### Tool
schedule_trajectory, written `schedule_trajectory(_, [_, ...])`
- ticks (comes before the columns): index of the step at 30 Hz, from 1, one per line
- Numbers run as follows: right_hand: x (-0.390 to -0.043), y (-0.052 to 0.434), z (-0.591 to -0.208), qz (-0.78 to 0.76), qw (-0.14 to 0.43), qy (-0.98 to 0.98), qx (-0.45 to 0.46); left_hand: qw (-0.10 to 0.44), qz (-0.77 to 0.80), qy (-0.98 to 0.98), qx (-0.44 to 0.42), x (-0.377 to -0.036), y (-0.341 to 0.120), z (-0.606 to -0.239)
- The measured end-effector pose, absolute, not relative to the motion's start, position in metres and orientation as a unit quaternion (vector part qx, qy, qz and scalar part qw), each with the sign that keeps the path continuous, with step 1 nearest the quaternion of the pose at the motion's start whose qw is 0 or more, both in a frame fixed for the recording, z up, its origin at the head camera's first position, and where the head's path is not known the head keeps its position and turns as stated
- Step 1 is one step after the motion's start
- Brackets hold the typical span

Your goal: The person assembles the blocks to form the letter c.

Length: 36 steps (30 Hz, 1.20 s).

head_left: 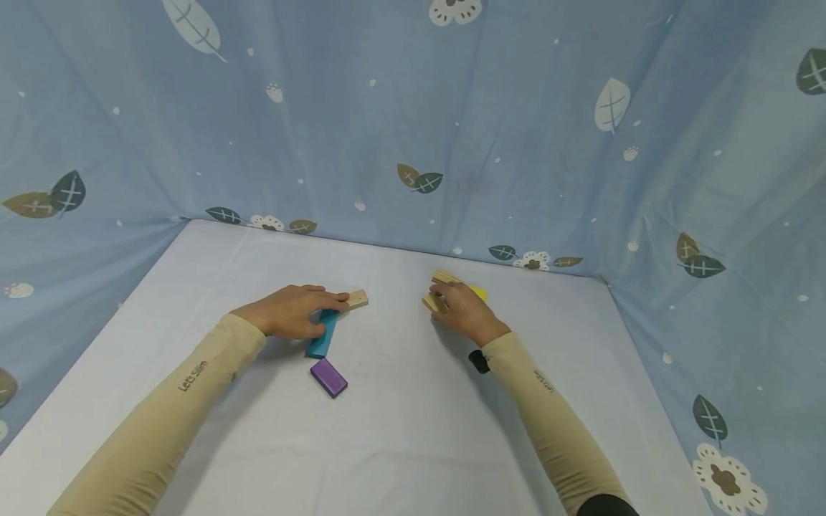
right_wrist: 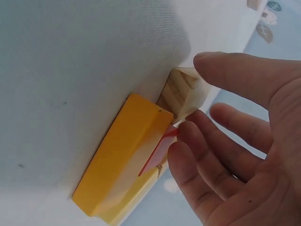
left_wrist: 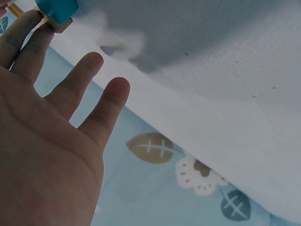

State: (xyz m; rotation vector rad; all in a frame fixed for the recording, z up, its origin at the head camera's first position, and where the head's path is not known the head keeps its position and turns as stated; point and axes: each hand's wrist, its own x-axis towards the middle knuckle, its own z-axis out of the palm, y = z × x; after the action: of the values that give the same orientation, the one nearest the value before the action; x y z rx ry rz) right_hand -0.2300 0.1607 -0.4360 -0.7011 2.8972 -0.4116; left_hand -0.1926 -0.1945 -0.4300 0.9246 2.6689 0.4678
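Note:
My left hand (head_left: 293,312) reaches over two blocks, its fingers at a plain wooden block (head_left: 357,299) and its thumb on a blue block (head_left: 323,337). In the left wrist view the ring and little fingers spread free, while the blue block (left_wrist: 59,9) shows at the top edge. A purple block (head_left: 329,378) lies just nearer than the blue one. My right hand (head_left: 466,312) pinches a wooden block (right_wrist: 181,92) between thumb and fingers. Against that block's end lies a yellow block (right_wrist: 122,150), and a red-edged pale piece (right_wrist: 157,153) sits beside it, partly behind my fingertips.
Another wooden block (head_left: 445,276) lies just beyond my right hand. The white tabletop (head_left: 387,430) meets a blue leaf-patterned cloth (head_left: 361,143) at its back and sides. A small black object (head_left: 479,361) shows at the right wrist.

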Motion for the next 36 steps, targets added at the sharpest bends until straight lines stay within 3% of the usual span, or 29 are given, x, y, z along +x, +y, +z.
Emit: schedule_trajectory(36, [-0.2248, 0.1514, -0.4430, -0.115, 0.062, 0.972, -0.193, 0.144, 0.172, 0.922, 0.316, -0.1948, -0.1961, -0.4312])
